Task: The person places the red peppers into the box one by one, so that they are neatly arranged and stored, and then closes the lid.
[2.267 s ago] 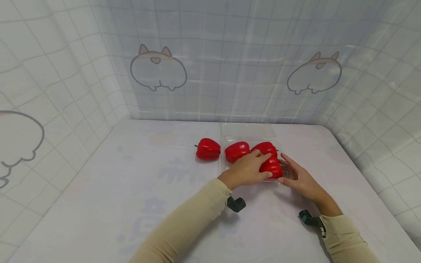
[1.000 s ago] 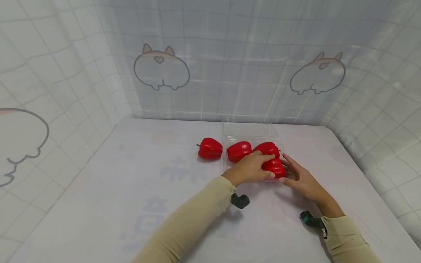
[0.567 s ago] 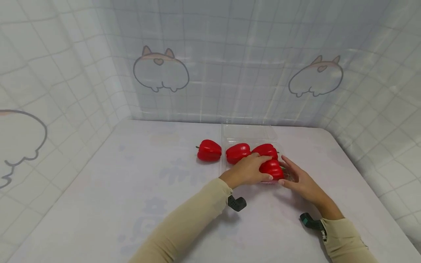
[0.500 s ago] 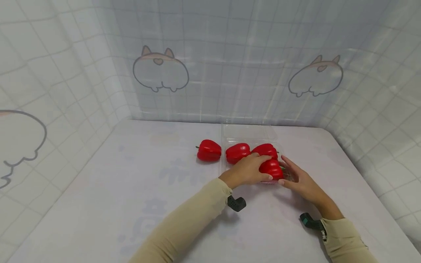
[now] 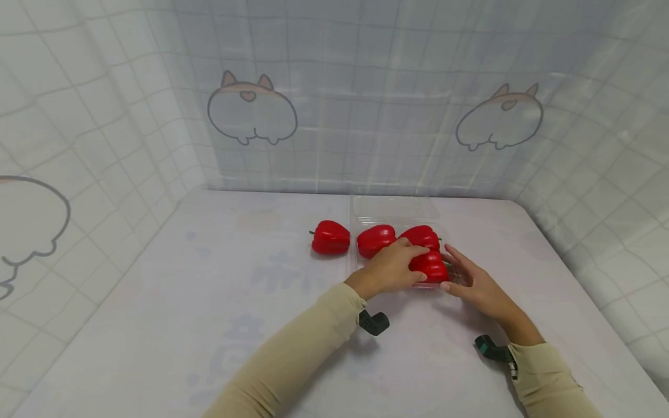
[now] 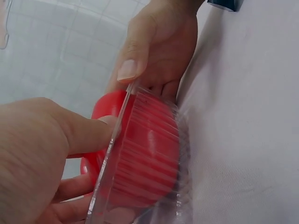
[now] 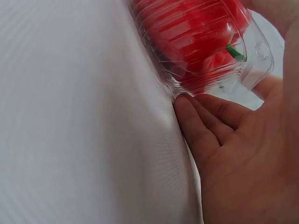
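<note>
Pale tabletop, glossy lobed peppers in 1 ribbed plastic box

Peppers look smooth and glossy, the ribbed box shiny plastic, sleeves matt cloth.

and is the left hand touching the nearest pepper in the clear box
Touching: the left wrist view shows the left hand with its thumb tip lying on the red pepper.
</note>
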